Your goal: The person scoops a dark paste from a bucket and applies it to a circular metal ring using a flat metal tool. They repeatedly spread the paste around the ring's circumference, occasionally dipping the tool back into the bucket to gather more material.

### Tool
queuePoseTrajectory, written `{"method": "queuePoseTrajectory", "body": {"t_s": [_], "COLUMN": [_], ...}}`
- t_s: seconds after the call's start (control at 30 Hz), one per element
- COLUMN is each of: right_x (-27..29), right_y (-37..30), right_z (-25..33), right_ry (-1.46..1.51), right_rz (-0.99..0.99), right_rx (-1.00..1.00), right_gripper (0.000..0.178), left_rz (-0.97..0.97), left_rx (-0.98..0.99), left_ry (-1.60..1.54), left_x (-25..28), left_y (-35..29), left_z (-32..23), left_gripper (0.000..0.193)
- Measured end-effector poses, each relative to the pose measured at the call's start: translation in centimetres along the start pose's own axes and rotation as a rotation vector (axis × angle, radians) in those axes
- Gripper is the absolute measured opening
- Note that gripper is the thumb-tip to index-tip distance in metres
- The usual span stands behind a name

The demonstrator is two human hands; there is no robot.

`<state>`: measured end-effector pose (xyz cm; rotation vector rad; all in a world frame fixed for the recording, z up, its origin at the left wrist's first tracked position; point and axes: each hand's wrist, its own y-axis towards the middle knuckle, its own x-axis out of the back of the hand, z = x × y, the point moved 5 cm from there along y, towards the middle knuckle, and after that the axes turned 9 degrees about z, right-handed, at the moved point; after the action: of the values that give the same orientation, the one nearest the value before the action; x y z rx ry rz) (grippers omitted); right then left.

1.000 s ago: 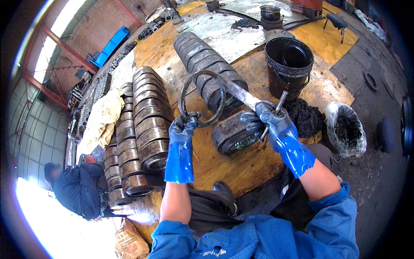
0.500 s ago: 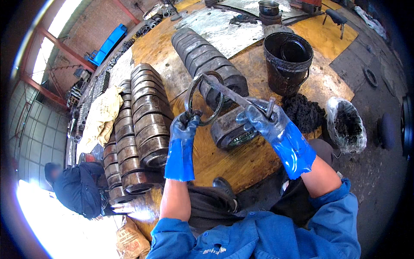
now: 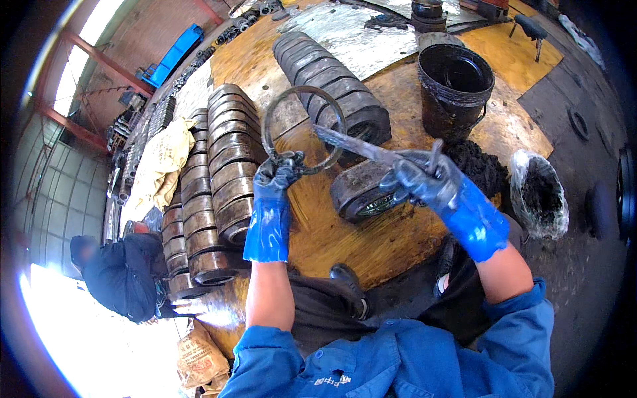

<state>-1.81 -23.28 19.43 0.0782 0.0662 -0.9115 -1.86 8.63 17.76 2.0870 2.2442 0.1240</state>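
My left hand (image 3: 277, 176), in a black-stained blue rubber glove, is closed on the lower edge of a thin dark ring (image 3: 267, 126) held upright. My right hand (image 3: 428, 178), gloved alike, grips a flat metal scraper (image 3: 358, 146). The scraper's narrow blade points left, its tip overlapping the ring's opening in view; whether it touches the ring I cannot tell. A short rod end sticks up from my right fist. Below the blade, a thick black cylindrical part (image 3: 348, 194) lies on the stained board, partly behind my right fingers.
Rows of thick cylindrical parts lie ahead (image 3: 335, 83) and at left (image 3: 229, 156). To the right stand a black bucket (image 3: 434, 99), a dark greasy heap (image 3: 472, 159) and a plastic bag (image 3: 559, 205) of black matter. Another person (image 3: 126, 275) is bent over at far left.
The ring has turned to show its opening more widely. My right hand has drawn slightly right, and the scraper's tip has gone from the ring's upper rim to its right side.
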Motion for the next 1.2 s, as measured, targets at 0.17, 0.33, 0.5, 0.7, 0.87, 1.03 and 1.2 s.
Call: {"method": "queuePoseTrajectory", "body": {"t_s": [0.17,0.33,0.5,0.7,0.87,1.03,1.2], "right_x": [1.2,-0.6,-2.2,-2.5,-2.9,-3.6,-3.6], "right_y": [-0.3,0.0,0.4,0.4,0.3,0.9,1.2], "right_z": [-0.7,-1.5,-1.8,-1.8,-2.3,-2.1,-1.9], "right_ry": [0.179,0.297,0.401,0.45,0.513,0.518,0.503], "right_rz": [0.047,0.103,0.143,0.169,0.135,0.148,0.154], "right_rx": [-0.089,-0.143,-0.195,-0.228,-0.227,-0.216,-0.195], "right_gripper": [0.045,0.045,0.045,0.045,0.044,0.042,0.04], "left_rz": [-0.095,-0.096,-0.083,-0.072,-0.054,-0.028,-0.007], "left_rx": [-0.055,-0.111,-0.179,-0.237,-0.245,-0.232,-0.22], "left_ry": [-0.205,-0.189,-0.128,-0.047,0.032,0.051,0.065], "left_x": [2.1,1.7,0.9,0.3,-0.5,-0.5,-0.3], "left_y": [1.7,1.8,1.8,1.9,1.7,1.6,1.5], "left_z": [1.3,1.4,1.0,0.8,0.8,0.8,0.7], "left_gripper": [0.023,0.024,0.025,0.026,0.027,0.027,0.027]}}
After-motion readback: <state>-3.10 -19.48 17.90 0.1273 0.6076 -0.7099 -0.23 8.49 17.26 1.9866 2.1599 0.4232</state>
